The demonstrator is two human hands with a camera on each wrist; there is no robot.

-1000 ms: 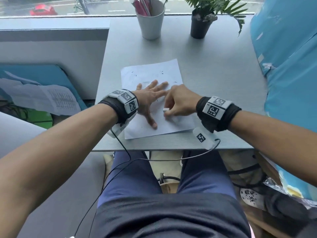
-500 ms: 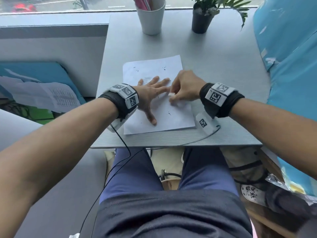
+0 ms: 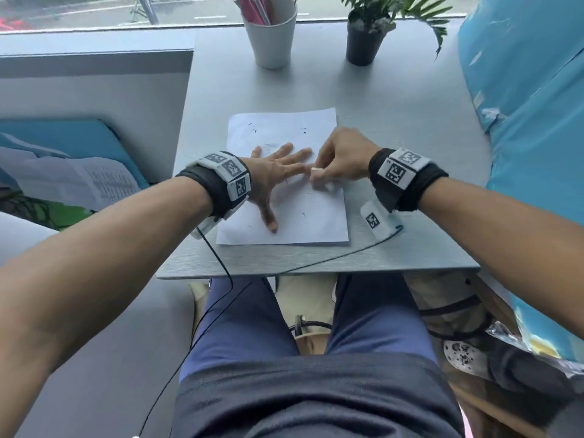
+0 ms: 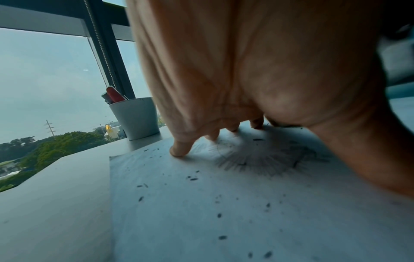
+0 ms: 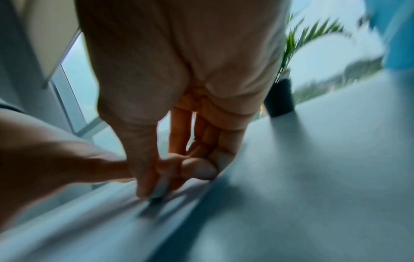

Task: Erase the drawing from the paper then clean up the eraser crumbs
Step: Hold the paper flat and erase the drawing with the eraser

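Fingers [image 3: 292, 154] of left hand [image 3: 271, 175] are spread flat and straight, pressing the paper [image 3: 319, 216] down; thumb points back toward the near edge. Left wrist view confirms: fingertips [image 4: 179, 150] planted on the sheet, nothing held.

Right hand [image 3: 343, 159] is curled, thumb and fingers pinching a small white eraser [image 3: 316, 169]. Right wrist view shows the eraser [image 5: 160, 187] tip down on the paper, thumb on one side, fingers behind it. That frame is motion-blurred, so finer finger detail can't be read. Right hand sits just beside the left fingertips, close enough that I can't tell whether they touch.

Paper lies flat on the grey tabletop [image 3: 410, 137], roughly centred, long axis running away from the person. Faint pencil drawing [image 4: 264, 159] is on the sheet: a circle with radiating strokes, under and just past the left palm. Dark eraser crumbs [image 4: 192, 178] are scattered over the paper, several near the far edge in the head view [image 3: 304, 130], more toward the near half.

At the far tabletop edge by the window: white cup [image 3: 272, 36] with pink and red pens, and a small potted plant [image 3: 363, 42] in a black pot to its right. Both well apart from the paper.

Cable [image 3: 221, 263] from the left wrist band runs over the near tabletop edge.
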